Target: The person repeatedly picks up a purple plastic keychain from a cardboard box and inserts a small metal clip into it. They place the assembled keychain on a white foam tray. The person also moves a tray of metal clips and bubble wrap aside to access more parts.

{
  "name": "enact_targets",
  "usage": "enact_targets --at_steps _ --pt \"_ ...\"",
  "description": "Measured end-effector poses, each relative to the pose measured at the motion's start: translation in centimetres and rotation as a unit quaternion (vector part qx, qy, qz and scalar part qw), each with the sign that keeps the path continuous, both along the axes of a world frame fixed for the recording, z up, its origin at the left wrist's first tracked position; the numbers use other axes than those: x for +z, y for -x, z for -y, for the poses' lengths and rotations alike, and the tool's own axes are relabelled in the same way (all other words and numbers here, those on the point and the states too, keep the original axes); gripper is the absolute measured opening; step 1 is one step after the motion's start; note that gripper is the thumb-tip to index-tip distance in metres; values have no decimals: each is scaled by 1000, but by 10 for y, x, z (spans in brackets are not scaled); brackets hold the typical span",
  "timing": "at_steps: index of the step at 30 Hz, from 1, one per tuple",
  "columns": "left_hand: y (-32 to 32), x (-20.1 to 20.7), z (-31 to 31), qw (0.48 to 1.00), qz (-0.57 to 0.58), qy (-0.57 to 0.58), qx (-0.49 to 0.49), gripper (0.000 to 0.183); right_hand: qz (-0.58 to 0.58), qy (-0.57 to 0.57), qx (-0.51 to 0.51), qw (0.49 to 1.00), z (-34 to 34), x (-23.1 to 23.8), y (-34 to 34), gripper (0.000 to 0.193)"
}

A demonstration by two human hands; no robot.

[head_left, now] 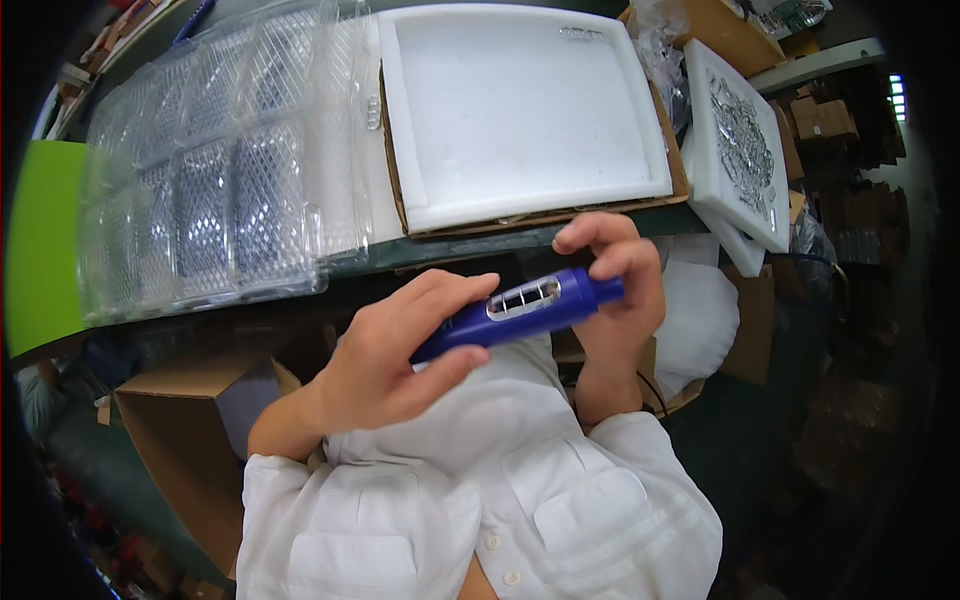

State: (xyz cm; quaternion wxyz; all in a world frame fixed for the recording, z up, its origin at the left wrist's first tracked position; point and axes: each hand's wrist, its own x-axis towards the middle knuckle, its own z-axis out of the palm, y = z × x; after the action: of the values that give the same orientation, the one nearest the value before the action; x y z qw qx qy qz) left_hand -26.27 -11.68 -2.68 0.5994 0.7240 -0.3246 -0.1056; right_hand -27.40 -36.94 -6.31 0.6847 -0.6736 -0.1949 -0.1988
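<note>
In the head view, the left forearm slants in from the lower left, and the left hand (385, 350) lies along a dark blue tube (545, 326), fingers over its upper side and thumb stretched along its near side; this hand is clamped on the tube. The right forearm rises more steeply, and the right hand (628, 295) is curled at the tube's narrow right end, its upper fingers bent and lifted; how firmly it grips there I cannot tell. The hands are apart, with the tube between them, tilted up to the right, in front of the white shirt (455, 480) and off the table's near edge.

Counted, there is one tube, with one long window (525, 298) crossed by thin bars too blurred to number. Two white trays show clearly: one large tray (520, 120) beyond the hands, with a short row of small clear pieces (580, 33) near its far right corner, and one leaning tray (704, 150) at the right, bearing a heap of shiny pieces (742, 140) too tangled to count. Clear plastic packs (205, 170) lie at the left in two rows, beside one bright green panel (45, 240). One brown cardboard box (175, 440) stands below them, and the shirt shows two buttons (492, 541)
</note>
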Motion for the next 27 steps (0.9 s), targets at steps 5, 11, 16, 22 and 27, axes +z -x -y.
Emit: enact_targets --at_steps 5,11,16,22,27 --pt "16 -4 -1 995 79 -1 58 70 59 84 -32 994 5 1 3 45" --pt "18 -6 3 994 78 -5 76 63 41 87 -50 994 5 -2 -1 45" --pt "18 -5 2 997 30 -15 76 59 2 65 -34 997 3 -6 -7 46" --pt "12 -7 5 996 64 -24 62 58 -36 53 -17 998 5 -8 -14 45" --pt "4 -3 9 983 152 -92 41 55 -68 35 12 997 11 -5 -20 44"
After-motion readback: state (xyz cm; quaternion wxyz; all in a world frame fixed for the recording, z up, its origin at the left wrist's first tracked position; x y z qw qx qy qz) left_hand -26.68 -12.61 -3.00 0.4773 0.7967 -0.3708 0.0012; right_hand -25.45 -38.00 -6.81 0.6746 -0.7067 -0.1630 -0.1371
